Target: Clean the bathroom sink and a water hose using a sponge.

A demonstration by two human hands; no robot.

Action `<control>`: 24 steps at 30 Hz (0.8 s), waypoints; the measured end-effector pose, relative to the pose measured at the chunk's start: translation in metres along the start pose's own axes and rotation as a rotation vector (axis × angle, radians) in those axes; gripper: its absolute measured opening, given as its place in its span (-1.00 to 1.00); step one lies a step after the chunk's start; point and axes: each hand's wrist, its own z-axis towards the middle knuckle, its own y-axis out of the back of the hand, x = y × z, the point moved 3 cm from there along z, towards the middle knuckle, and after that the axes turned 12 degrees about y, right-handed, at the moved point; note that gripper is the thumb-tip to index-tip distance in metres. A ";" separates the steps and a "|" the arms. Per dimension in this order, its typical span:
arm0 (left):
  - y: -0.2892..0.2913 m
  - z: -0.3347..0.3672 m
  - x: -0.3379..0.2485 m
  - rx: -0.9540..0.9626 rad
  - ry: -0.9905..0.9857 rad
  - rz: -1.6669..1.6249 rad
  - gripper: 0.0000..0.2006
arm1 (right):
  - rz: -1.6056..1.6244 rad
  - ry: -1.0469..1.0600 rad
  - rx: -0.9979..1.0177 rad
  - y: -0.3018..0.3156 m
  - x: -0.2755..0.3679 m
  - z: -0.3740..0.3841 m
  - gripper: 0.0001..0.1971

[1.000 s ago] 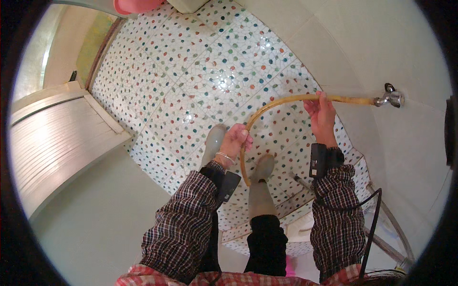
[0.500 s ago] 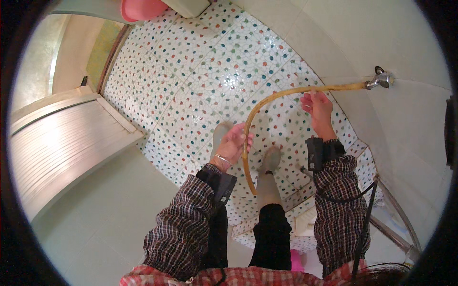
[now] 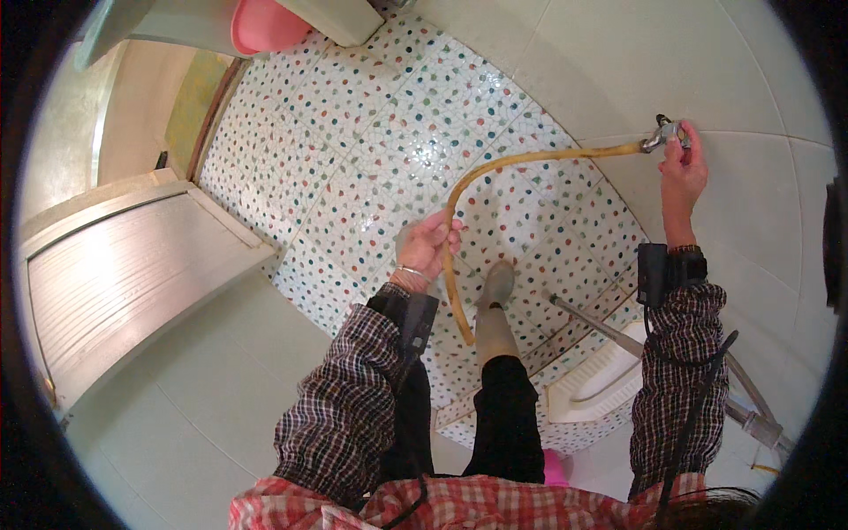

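Observation:
A yellowed flexible hose (image 3: 521, 159) runs from a chrome wall tap (image 3: 658, 139) and curves down to a free end near my legs. My left hand (image 3: 430, 241) is closed round the hose along its hanging stretch. At the wall, my right hand (image 3: 683, 168) has its fingers closed on the tap's body or handle; the fingers partly cover it, so the exact part is hard to make out. No water shows at the hose's free end.
Speckled white floor tiles (image 3: 353, 177) lie below me. A squat toilet (image 3: 601, 380) sits on a raised step at lower right, with a grey pipe (image 3: 601, 327) across it. An open door panel (image 3: 132, 274) stands at left, a pink basin (image 3: 269, 26) at the top.
My right hand has moved from beside the hose up and right to the tap and taken hold of it. My left hand stays on the hose. The view has shifted slightly.

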 end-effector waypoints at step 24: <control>-0.005 -0.002 0.010 -0.422 0.117 0.135 -0.54 | -0.063 -0.052 0.001 -0.007 0.003 0.001 -0.72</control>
